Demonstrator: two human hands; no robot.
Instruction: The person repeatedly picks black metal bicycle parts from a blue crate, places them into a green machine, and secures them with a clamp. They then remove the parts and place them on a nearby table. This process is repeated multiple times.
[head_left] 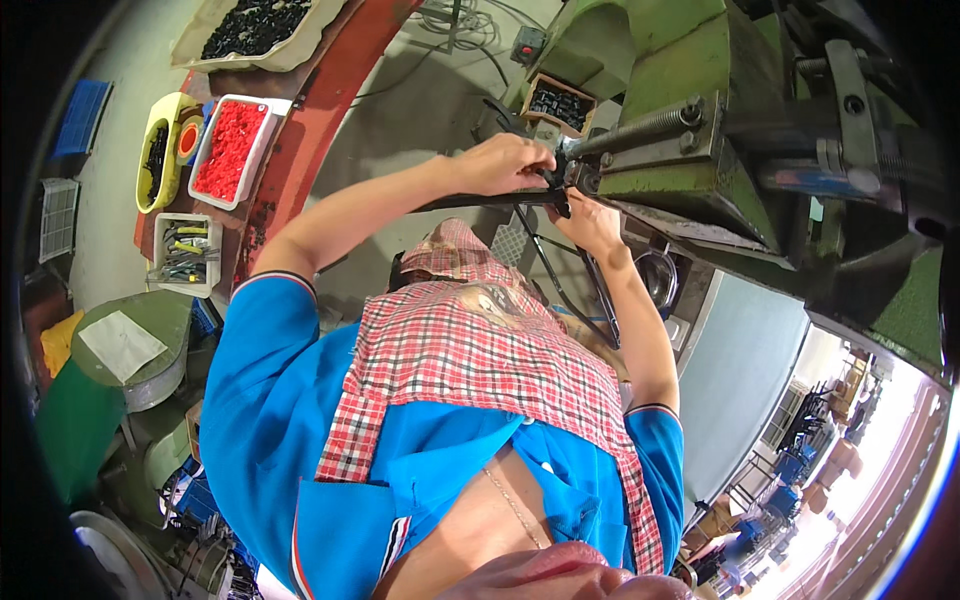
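Both hands are close together at the working end of a green machine (pixel 680 160). My left hand (pixel 500 163) is on the left, with its fingers bent and closed near the machine's metal tip; what they pinch is hidden. Just below runs a dark, narrow bar (pixel 470 201), reaching left from the machine tip. My right hand (pixel 590 222) comes up from below, its fingers closed around the right end of that bar. Behind the left hand stands a small carton of black parts (pixel 560 106).
To the left, a red-edged bench (pixel 325 90) carries a white bin of red parts (pixel 232 150), a yellow container (pixel 160 150), a tray of pliers-like tools (pixel 186 252) and a large tray of black pieces (pixel 255 28). A round green stool (pixel 150 345) stands lower left. Cables (pixel 470 25) lie on the floor.
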